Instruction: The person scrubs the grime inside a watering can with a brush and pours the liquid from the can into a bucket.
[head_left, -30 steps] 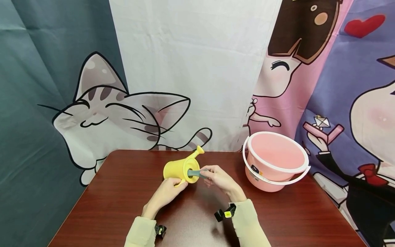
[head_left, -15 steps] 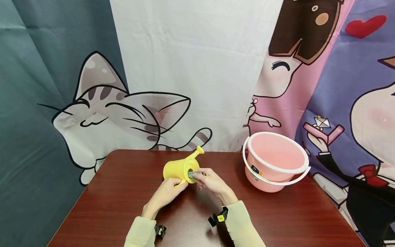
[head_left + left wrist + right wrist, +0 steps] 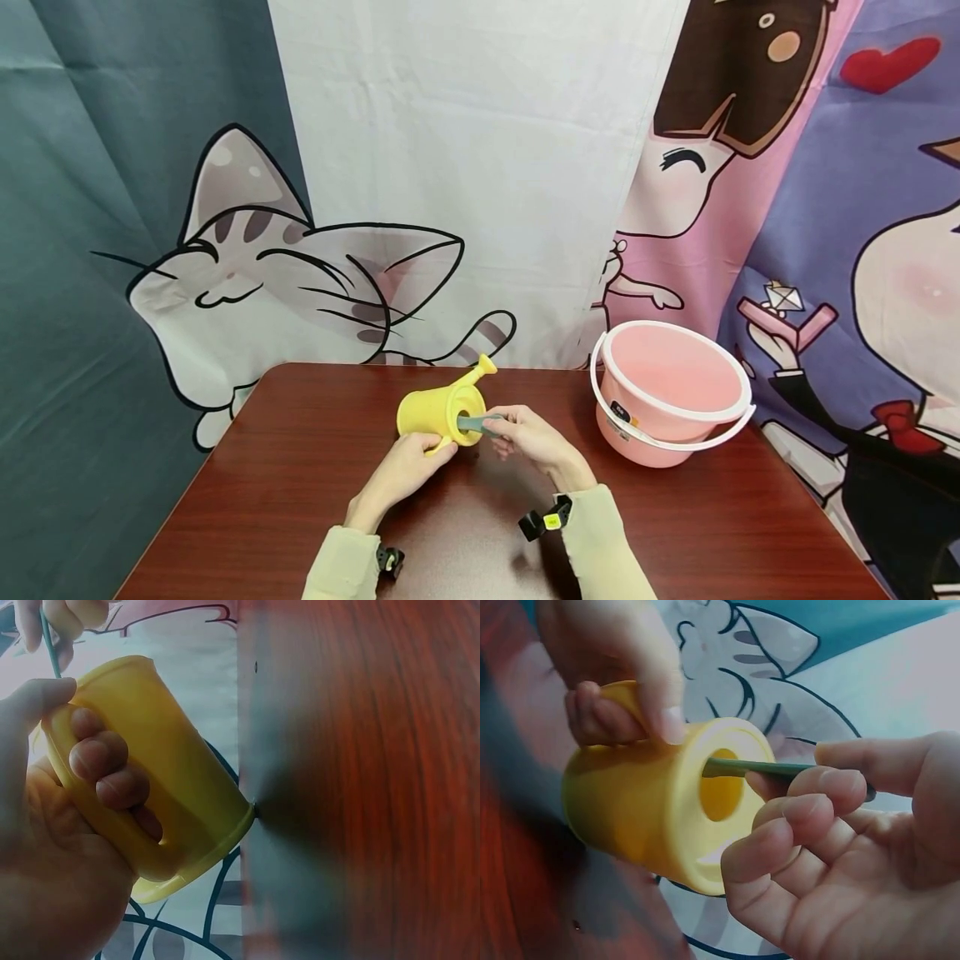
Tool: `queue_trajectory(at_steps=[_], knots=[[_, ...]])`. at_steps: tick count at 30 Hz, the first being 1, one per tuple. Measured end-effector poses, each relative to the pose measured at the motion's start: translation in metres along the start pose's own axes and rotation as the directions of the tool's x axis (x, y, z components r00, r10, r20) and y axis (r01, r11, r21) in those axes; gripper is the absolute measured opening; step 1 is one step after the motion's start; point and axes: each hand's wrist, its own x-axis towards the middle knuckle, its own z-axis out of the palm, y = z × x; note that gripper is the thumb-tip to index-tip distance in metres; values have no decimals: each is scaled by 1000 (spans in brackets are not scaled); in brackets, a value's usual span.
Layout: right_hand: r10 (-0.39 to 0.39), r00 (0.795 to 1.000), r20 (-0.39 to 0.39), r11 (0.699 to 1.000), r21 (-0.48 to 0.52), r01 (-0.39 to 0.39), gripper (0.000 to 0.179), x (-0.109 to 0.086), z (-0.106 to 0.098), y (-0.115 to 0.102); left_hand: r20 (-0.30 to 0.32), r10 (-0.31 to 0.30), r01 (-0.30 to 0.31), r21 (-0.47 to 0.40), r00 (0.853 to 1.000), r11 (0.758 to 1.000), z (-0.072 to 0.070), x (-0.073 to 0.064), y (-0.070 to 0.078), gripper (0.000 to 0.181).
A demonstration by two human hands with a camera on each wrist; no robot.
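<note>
A yellow watering can (image 3: 423, 413) is tipped on its side above the table, its round top opening turned to the right. My left hand (image 3: 408, 471) grips its handle (image 3: 97, 814), fingers curled through the loop and thumb up near the rim. From the right, my right hand (image 3: 534, 442) pinches a slim grey-green handle (image 3: 757, 768) between thumb and fingers. The far end of that handle goes in through the can's opening and is hidden inside, so I cannot tell what kind of tool it is. The spout (image 3: 480, 369) points up and right.
A pink bucket (image 3: 637, 450) with a white rim and a lowered white carrying handle stands on the right of the brown wooden table (image 3: 300, 500). A cartoon-printed cloth (image 3: 480, 167) hangs behind the table's back edge.
My right hand has pushed the grey-green handle further into the can, then drawn it partly back out to the right. The left hand and the watering can have stayed in place.
</note>
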Motion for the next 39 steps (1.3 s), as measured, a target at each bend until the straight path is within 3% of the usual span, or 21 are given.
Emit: queue_trajectory(at_steps=[15, 24, 39], knots=[[-2, 1000, -21, 998, 65, 3, 31, -7, -9, -7, 2, 9, -9, 3, 1000, 1000, -1, 1, 0, 46], [6, 1000, -29, 999, 53, -5, 32, -1, -1, -2, 8, -10, 10, -13, 1000, 1000, -1, 0, 1, 46], [11, 1000, -7, 999, 41, -10, 29, 10, 15, 11, -1, 12, -12, 0, 1000, 1000, 0, 0, 2, 46]])
